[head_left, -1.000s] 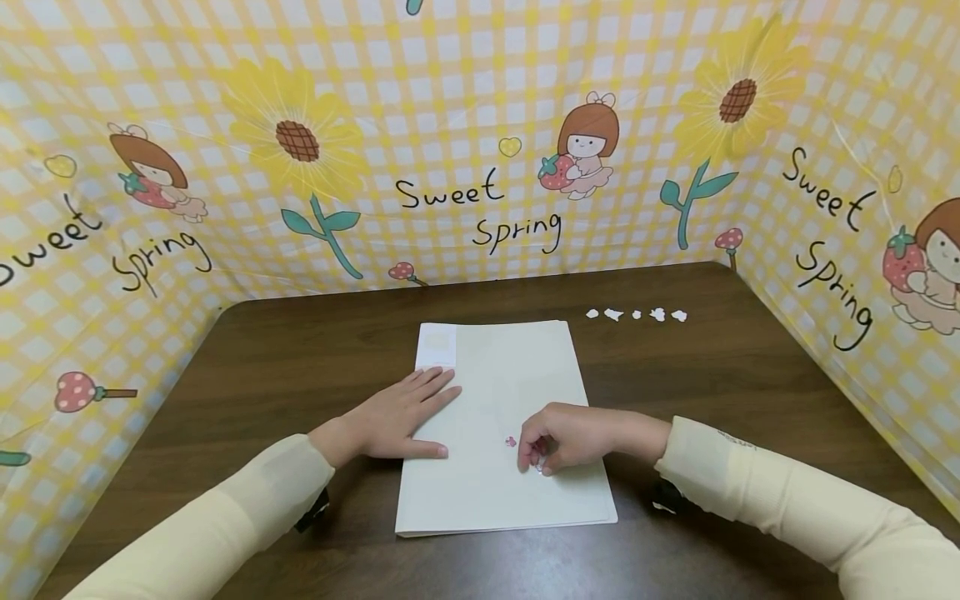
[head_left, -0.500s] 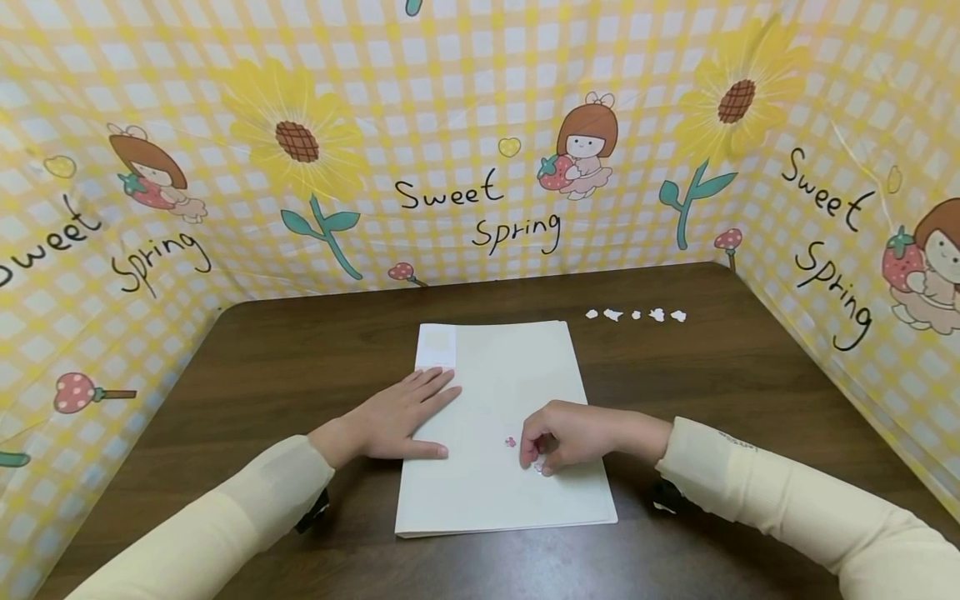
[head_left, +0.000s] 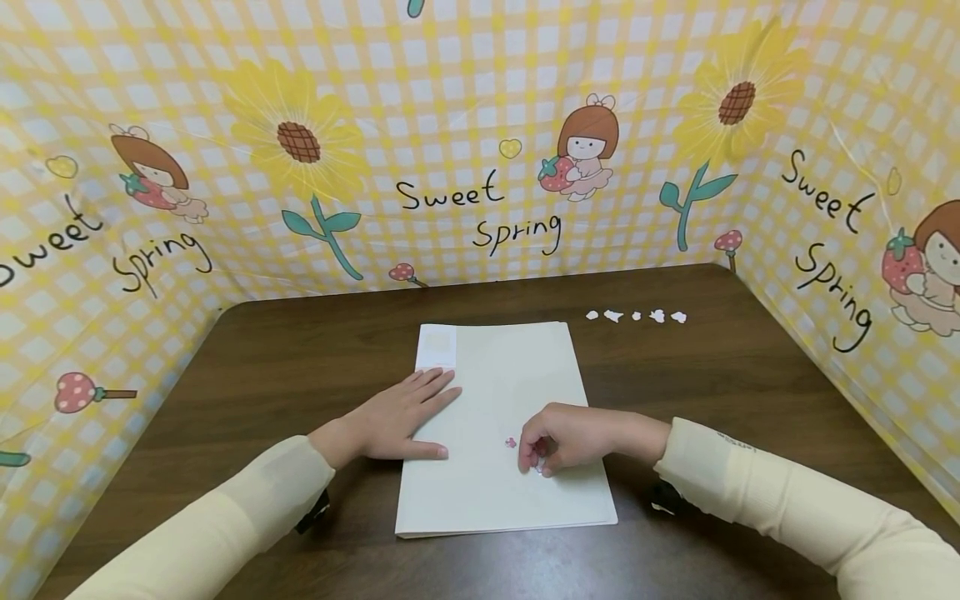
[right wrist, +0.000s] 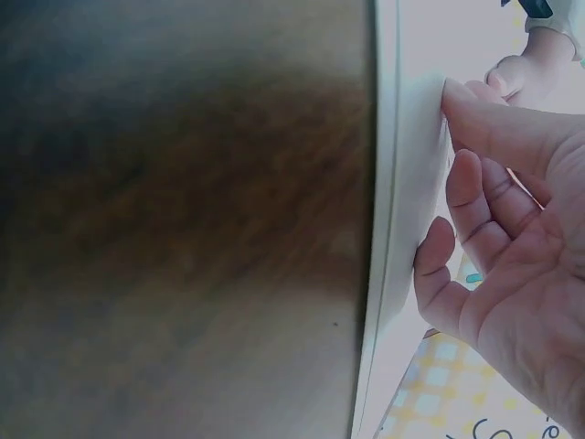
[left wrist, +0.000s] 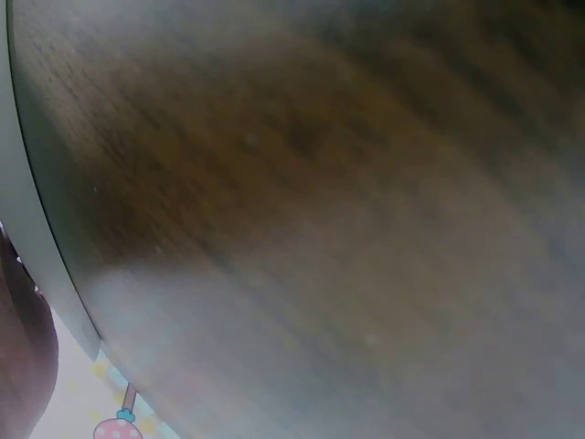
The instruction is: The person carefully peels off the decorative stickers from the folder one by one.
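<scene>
A large cream-white book or folder (head_left: 480,500) lies on the table in the head view, with a white label (head_left: 437,343) at its upper left corner. My left hand (head_left: 401,417) rests flat on its left side, fingers spread. Over the lower right part, my right hand (head_left: 566,439) has curled fingers, thumb and index pinching a tiny pale, pinkish sticker (head_left: 539,468) right at the cover. Most of that sticker is hidden by the fingers. Just left of them, a small pink sticker (head_left: 511,442) sits on the cover. The right wrist view shows my right hand (right wrist: 512,210) beside the book's edge.
Several small white cut-out pieces (head_left: 636,316) form a row at the back right of the dark wooden table (head_left: 300,333). A yellow checked cloth (head_left: 450,125) with printed flowers stands around the table's back and sides.
My right fingers shift very slightly at the tiny sticker, staying at the same spot on the cover. The left hand stays still.
</scene>
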Motion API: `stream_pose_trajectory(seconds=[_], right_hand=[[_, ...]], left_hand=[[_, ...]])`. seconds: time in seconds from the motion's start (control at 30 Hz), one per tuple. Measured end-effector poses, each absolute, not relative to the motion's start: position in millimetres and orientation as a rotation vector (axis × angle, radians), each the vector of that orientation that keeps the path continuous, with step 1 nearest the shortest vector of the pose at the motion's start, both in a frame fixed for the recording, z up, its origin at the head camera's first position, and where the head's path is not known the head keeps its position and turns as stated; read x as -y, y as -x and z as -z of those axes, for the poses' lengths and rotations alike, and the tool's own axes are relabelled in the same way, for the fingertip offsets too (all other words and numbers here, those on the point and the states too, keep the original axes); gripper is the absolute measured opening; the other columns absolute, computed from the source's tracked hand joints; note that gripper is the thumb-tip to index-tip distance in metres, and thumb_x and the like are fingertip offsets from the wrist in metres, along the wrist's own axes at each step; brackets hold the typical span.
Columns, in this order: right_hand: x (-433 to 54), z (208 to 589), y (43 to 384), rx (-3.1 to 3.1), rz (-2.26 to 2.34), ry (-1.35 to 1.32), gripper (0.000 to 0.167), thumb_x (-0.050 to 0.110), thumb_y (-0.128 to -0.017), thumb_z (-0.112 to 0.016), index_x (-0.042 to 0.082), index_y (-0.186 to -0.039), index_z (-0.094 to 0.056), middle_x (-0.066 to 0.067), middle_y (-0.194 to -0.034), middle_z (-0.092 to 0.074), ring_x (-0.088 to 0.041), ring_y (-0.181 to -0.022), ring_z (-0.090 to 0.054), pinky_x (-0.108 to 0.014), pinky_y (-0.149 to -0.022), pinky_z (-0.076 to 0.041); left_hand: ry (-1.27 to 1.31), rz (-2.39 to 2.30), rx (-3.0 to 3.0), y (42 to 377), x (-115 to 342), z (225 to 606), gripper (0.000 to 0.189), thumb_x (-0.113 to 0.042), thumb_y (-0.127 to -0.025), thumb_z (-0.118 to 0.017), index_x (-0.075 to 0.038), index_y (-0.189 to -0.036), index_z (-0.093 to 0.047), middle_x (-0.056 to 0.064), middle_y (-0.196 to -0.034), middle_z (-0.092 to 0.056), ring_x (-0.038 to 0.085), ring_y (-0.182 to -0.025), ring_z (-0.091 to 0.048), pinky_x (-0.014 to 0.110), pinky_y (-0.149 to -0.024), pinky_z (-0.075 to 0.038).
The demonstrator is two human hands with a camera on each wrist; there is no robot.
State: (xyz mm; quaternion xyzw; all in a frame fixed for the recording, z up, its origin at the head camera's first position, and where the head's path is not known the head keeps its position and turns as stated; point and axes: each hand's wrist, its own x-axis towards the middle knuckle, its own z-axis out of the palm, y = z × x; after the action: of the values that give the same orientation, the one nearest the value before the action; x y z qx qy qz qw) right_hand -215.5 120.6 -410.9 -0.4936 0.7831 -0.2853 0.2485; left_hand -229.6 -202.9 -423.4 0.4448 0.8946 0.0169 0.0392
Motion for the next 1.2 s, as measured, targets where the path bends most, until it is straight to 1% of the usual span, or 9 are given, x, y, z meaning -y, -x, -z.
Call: stream_pose_trajectory(seconds=[0.27, 0.43, 0.67, 1.07, 1.2], right_hand=[[-119.9, 409.6, 215.4, -2.134, 0.737, 1.369, 0.024, -0.006, -0.082, -0.073, 0.015, -0.092, -0.073, 0.010, -0.081, -0.060, -0.003, -0.077, -0.054, -0.020, -0.073, -0.049], [-119.4, 409.0, 216.0, -2.148, 0.709, 1.370, 0.023, -0.006, -0.081, -0.073, 0.015, -0.091, -0.073, 0.011, -0.081, -0.059, -0.003, -0.077, -0.054, -0.020, -0.073, -0.049], [-118.6, 408.2, 216.3, -2.159, 0.701, 1.355, 0.022, -0.005, -0.081, -0.073, 0.015, -0.089, -0.072, 0.010, -0.080, -0.059, -0.002, -0.075, -0.053, -0.020, -0.071, -0.048], [-120.3, 407.7, 216.9, -2.142, 0.730, 1.336, 0.018, -0.004, -0.081, -0.075, 0.013, -0.082, -0.069, 0.011, -0.075, -0.057, -0.001, -0.071, -0.050, -0.019, -0.067, -0.047], [-120.7, 408.9, 217.2, -2.134, 0.738, 1.340, 0.018, -0.004, -0.081, -0.075, 0.013, -0.080, -0.069, 0.011, -0.074, -0.056, -0.001, -0.070, -0.050, -0.019, -0.066, -0.046]], left_hand=[[-1.325, -0.033, -2.738, 230.4, 202.9, 424.7, 0.092, -0.074, -0.091, -0.036, -0.012, -0.156, -0.019, 0.013, -0.161, -0.011, 0.028, -0.147, -0.006, 0.045, -0.116, -0.011], [-1.324, -0.040, -2.733, 230.8, 202.1, 424.1, 0.092, -0.074, -0.090, -0.037, -0.011, -0.156, -0.020, 0.014, -0.161, -0.011, 0.028, -0.147, -0.007, 0.046, -0.116, -0.011], [-1.299, -0.045, -2.723, 230.3, 201.5, 422.0, 0.093, -0.074, -0.090, -0.036, -0.012, -0.156, -0.018, 0.013, -0.161, -0.009, 0.027, -0.147, -0.004, 0.045, -0.116, -0.008], [-1.308, -0.045, -2.725, 231.0, 202.1, 423.0, 0.093, -0.074, -0.090, -0.036, -0.011, -0.156, -0.019, 0.013, -0.161, -0.010, 0.028, -0.147, -0.005, 0.046, -0.116, -0.009], [-1.337, -0.062, -2.728, 230.6, 202.5, 423.3, 0.092, -0.073, -0.091, -0.038, -0.009, -0.156, -0.021, 0.015, -0.161, -0.012, 0.030, -0.147, -0.008, 0.048, -0.115, -0.012]])
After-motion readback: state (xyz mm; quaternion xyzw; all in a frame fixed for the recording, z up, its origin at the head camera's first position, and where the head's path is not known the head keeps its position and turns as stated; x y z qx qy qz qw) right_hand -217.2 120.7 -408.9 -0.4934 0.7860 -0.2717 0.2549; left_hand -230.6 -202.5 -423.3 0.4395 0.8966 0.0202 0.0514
